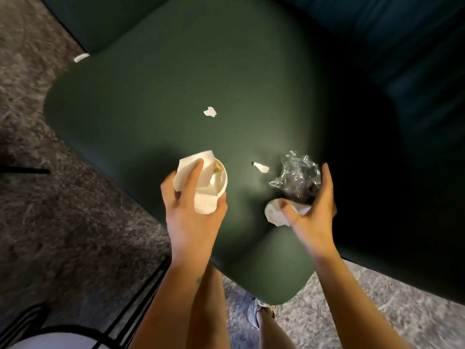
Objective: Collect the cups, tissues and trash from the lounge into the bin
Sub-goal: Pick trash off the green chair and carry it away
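Green seat [151, 109]: broad bare top lies open at far and left sides; far scrap [210, 112] sits unobstructed; near scrap [261, 167] lies in the gap between left hand [191, 215] gripping cup [219, 181] and right hand [314, 217] gripping plastic wrap [297, 175]; black frame [144, 289] stands low at left.

Dark green seat [176, 96], white cup [222, 181], white paper scrap [210, 112], clear wrapper [297, 175], mottled grey-brown carpet [50, 210]
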{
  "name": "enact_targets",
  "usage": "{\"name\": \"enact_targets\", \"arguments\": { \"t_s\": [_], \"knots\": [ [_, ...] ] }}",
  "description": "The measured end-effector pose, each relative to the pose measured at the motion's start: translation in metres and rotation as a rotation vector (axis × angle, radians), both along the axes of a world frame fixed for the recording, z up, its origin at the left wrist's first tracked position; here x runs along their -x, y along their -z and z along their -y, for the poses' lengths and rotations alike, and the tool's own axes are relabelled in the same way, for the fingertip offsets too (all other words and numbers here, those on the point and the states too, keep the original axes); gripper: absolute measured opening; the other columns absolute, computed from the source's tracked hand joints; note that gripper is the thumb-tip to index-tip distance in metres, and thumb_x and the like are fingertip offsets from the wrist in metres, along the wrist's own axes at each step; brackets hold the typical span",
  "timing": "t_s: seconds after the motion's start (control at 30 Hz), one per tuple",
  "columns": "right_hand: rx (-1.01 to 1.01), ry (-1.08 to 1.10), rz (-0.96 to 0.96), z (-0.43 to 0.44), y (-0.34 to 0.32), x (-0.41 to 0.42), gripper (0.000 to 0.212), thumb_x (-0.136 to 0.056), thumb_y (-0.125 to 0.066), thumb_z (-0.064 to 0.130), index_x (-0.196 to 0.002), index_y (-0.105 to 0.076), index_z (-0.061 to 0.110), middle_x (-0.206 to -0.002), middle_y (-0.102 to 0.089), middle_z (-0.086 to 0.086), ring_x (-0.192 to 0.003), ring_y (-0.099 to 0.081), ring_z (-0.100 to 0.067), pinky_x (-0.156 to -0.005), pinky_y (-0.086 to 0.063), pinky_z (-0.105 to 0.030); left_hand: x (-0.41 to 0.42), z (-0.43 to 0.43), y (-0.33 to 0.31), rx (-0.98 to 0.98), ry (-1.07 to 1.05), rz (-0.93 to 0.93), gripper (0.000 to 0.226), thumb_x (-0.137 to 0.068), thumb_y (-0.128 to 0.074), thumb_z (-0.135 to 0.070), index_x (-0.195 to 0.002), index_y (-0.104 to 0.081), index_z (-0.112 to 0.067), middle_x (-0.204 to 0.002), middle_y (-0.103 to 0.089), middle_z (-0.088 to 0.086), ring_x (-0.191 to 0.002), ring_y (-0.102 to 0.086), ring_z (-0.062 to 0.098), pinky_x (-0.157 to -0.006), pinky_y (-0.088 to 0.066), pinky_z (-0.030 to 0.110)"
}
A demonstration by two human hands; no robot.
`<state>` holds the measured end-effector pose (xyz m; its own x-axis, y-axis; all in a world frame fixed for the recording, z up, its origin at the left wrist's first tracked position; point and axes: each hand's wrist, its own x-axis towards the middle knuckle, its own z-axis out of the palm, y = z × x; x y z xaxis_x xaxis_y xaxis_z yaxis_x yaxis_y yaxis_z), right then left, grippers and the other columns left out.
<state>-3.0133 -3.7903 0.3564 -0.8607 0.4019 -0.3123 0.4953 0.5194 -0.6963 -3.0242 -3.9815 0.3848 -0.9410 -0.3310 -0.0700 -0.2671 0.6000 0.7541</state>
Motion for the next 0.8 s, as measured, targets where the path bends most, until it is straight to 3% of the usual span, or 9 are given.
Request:
{"name": "enact_targets", "arguments": {
  "t_s": [0.13,0.27,0.33,0.43,0.5,0.57,0.63,0.73,0.8],
  "knots": [
    [-0.19,-0.061,-0.113,0.002,-0.017,0.018,0.088,-0.062,-0.069,0.044,-0.138,-0.033,0.019,-0.15,-0.025,-0.006,-0.138,-0.022,-0.022,-0.111,-0.012,-0.045,0.008,0.002,-0.007,0.006,0.007,-0.019,0.072,-0.055,-0.082,0.002,-0.122,-0.06,-0.014,-0.123,-0.045,0.017,-0.102,-0.039,-0.005,-0.084,-0.032,-0.006],
    [-0.372,-0.138,-0.205,0.014,-0.033,0.041,0.075,-0.066,-0.06,0.05,-0.13,-0.045,0.015,-0.145,-0.035,-0.007,-0.138,-0.021,-0.024,-0.106,-0.013,-0.043,0.015,0.005,-0.012,0.008,0.018,-0.034,0.071,-0.055,-0.082,0.002,-0.122,-0.06,-0.012,-0.123,-0.046,0.019,-0.104,-0.038,-0.004,-0.084,-0.031,-0.007],
    [-0.484,-0.158,-0.267,0.021,-0.037,0.049,0.065,-0.068,-0.067,0.042,-0.125,-0.049,0.016,-0.14,-0.042,-0.008,-0.135,-0.025,-0.025,-0.105,-0.017,-0.046,0.019,0.006,-0.013,0.009,0.023,-0.039,0.071,-0.055,-0.082,0.002,-0.121,-0.061,-0.012,-0.123,-0.046,0.019,-0.104,-0.038,-0.004,-0.085,-0.032,-0.006],
    [-0.662,-0.177,-0.391,0.031,-0.036,0.055,0.047,-0.07,-0.069,0.028,-0.114,-0.054,0.022,-0.123,-0.055,-0.006,-0.122,-0.035,-0.022,-0.097,-0.022,-0.041,0.022,0.009,-0.013,0.0,0.017,-0.035,0.071,-0.055,-0.082,0.002,-0.121,-0.061,-0.012,-0.123,-0.045,0.019,-0.103,-0.038,-0.004,-0.086,-0.033,-0.005],
    [-0.624,-0.237,-0.421,0.037,-0.03,0.057,0.035,-0.071,-0.065,0.021,-0.106,-0.058,0.021,-0.106,-0.061,-0.004,-0.104,-0.046,-0.022,-0.087,-0.026,-0.035,0.024,0.011,-0.013,-0.006,0.018,-0.031,0.071,-0.056,-0.082,0.002,-0.122,-0.06,-0.013,-0.124,-0.045,0.018,-0.104,-0.038,-0.004,-0.086,-0.033,-0.004],
    [-0.444,-0.368,-0.384,0.045,-0.018,0.059,0.021,-0.074,-0.064,0.011,-0.095,-0.065,0.014,-0.088,-0.064,-0.006,-0.076,-0.056,-0.027,-0.074,-0.037,-0.033,0.026,0.013,-0.013,-0.003,0.019,-0.027,0.072,-0.056,-0.083,0.002,-0.122,-0.06,-0.013,-0.124,-0.045,0.019,-0.104,-0.037,-0.005,-0.087,-0.032,-0.005],
    [-0.39,-0.463,-0.246,0.052,-0.006,0.058,0.013,-0.076,-0.067,0.005,-0.089,-0.069,0.009,-0.08,-0.066,-0.009,-0.059,-0.06,-0.032,-0.061,-0.047,-0.033,0.027,0.015,-0.012,-0.002,0.015,-0.021,0.072,-0.056,-0.083,0.001,-0.122,-0.06,-0.014,-0.124,-0.045,0.018,-0.104,-0.036,-0.007,-0.087,-0.032,-0.005],
    [-0.431,-0.51,-0.026,0.053,0.012,0.059,0.02,-0.077,-0.067,0.006,-0.097,-0.069,0.008,-0.089,-0.068,-0.013,-0.069,-0.063,-0.036,-0.065,-0.047,-0.036,0.031,0.017,-0.01,-0.017,-0.001,-0.009,0.073,-0.057,-0.082,0.001,-0.123,-0.059,-0.017,-0.125,-0.044,0.014,-0.104,-0.037,-0.007,-0.086,-0.031,-0.005],
    [-0.465,-0.486,0.001,0.05,0.019,0.063,0.02,-0.076,-0.068,0.005,-0.095,-0.069,0.009,-0.09,-0.067,-0.012,-0.073,-0.062,-0.035,-0.068,-0.044,-0.036,0.033,0.019,-0.008,-0.024,-0.001,-0.004,0.073,-0.057,-0.081,0.002,-0.124,-0.058,-0.018,-0.124,-0.044,0.013,-0.103,-0.037,-0.008,-0.085,-0.031,-0.006]
  ]
}}
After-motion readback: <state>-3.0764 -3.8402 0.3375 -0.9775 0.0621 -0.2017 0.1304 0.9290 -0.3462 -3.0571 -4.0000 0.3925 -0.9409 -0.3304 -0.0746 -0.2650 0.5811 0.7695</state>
